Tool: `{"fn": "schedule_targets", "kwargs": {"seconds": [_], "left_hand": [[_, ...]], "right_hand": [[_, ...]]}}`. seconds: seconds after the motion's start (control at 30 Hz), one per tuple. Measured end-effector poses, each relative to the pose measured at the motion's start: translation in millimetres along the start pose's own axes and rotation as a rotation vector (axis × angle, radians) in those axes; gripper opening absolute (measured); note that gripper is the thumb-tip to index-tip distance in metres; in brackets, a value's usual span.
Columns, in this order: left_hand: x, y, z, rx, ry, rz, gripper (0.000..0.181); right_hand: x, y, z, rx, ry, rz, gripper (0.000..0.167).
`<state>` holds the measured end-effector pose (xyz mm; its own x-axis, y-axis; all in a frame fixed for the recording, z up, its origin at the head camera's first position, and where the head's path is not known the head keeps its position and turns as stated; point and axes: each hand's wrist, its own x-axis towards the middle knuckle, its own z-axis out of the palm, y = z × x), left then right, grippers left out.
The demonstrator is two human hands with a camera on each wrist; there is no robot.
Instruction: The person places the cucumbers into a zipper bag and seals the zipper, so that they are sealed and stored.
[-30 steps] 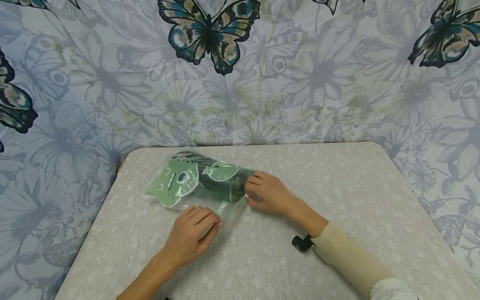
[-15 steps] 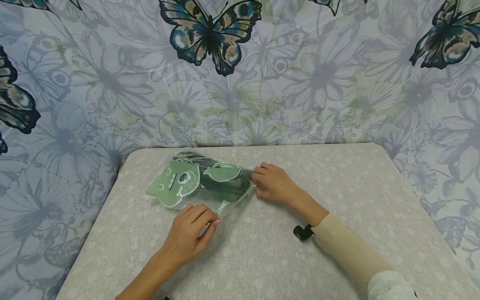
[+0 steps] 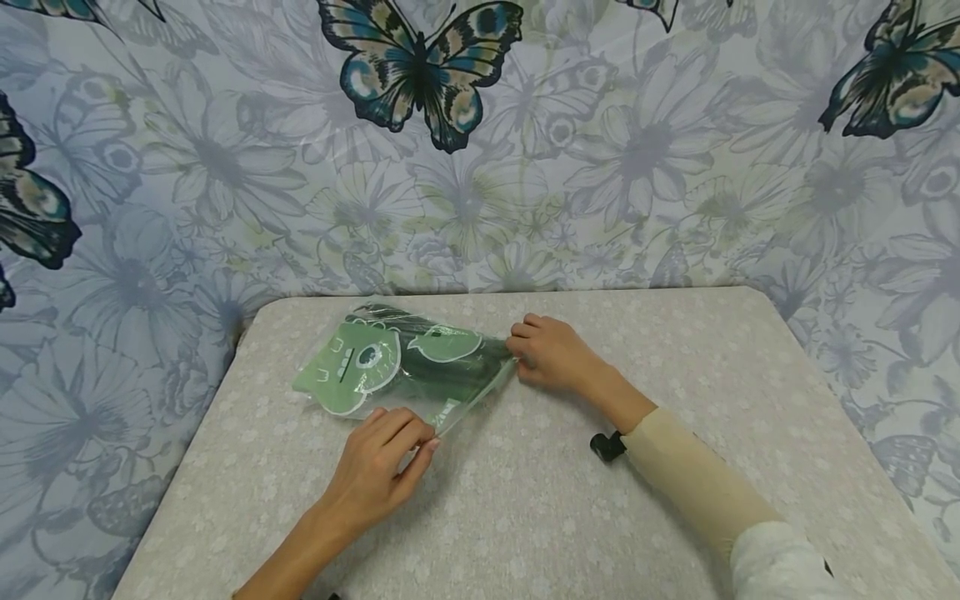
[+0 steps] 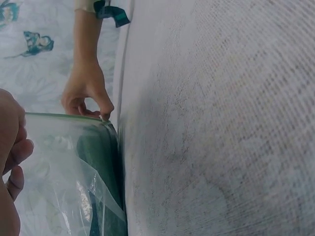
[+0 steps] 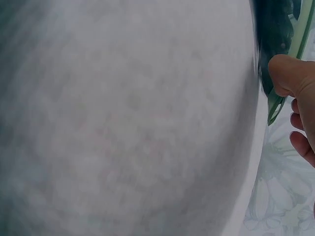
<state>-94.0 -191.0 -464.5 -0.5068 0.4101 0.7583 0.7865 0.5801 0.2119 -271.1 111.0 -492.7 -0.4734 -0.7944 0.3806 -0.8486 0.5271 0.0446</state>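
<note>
A clear plastic zip bag [image 3: 405,392] with light green cartoon prints lies on the table, with a dark green folded item [image 3: 450,375] inside. What that item is, I cannot tell through the plastic. My left hand [image 3: 386,462] pinches the near corner of the bag's right-hand edge. At the far end of the same edge, my right hand [image 3: 551,354] pinches the other corner. The right wrist view shows the right thumb [image 5: 288,73] pressed on the green zip strip [image 5: 300,32]. Between the hands the edge runs straight.
A pale patterned cloth covers the table [image 3: 675,350], whose back edge meets a hanging sheet [image 3: 637,192] printed with flowers and butterflies. A black strap piece [image 3: 607,447] sits at the right wrist beside the beige sleeve [image 3: 690,483].
My right hand has moved away and slightly right along the bag's edge to its far corner. That edge has become straighter. The left hand stays nearly still at the near corner.
</note>
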Motion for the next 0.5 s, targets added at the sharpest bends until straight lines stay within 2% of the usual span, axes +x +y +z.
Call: {"fn": "schedule_targets", "kwargs": {"seconds": [0.3,0.5], "left_hand": [[2.5,-1.9,6.7,-0.014,0.007,-0.015,0.017],[4.3,-1.2,9.7,-0.032,0.010,-0.030,0.018]], "right_hand": [[-0.4,12.1,6.9,-0.041,0.028,0.035,0.016],[-2.5,24.3,8.1,-0.075,-0.009,0.097,0.015]]}}
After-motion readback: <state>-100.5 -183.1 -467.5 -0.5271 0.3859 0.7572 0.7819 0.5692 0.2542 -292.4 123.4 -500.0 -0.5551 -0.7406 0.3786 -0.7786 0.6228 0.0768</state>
